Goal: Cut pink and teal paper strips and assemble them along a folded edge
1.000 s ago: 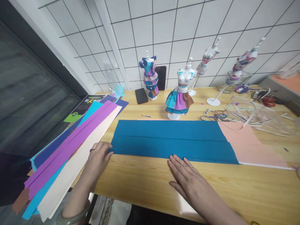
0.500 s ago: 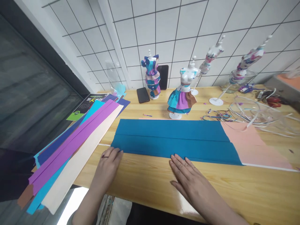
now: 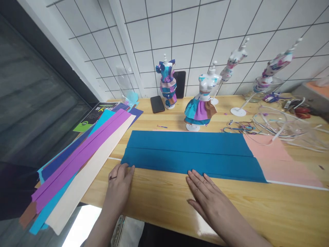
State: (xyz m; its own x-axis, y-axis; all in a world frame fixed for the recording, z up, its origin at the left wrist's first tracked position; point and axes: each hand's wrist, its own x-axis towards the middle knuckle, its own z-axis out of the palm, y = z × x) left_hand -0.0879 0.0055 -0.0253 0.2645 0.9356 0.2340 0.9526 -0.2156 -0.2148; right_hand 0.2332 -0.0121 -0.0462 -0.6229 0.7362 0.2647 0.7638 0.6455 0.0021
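A long teal-blue sheet [image 3: 185,151], which looks like crepe paper, lies across the wooden table with a crease along its length. My left hand [image 3: 119,181] touches its near left corner; the fingers are bent, with the thumb a little apart. Flat on the table, my right hand [image 3: 207,192] has its fingers stretched out and their tips on the sheet's near edge. A pale pink sheet [image 3: 277,157] lies partly under the blue one and shows at the right.
Long coloured strips [image 3: 84,154] are piled at the left, overhanging the table edge. Behind the blue sheet stand small dress forms, one in a ruffled skirt [image 3: 200,111], and a black phone [image 3: 157,104]. Tangled white strips [image 3: 282,127] lie at the right.
My left hand has shifted slightly, and its thumb and index finger look a little more spread at the corner. My right hand and the blue sheet stay in place.
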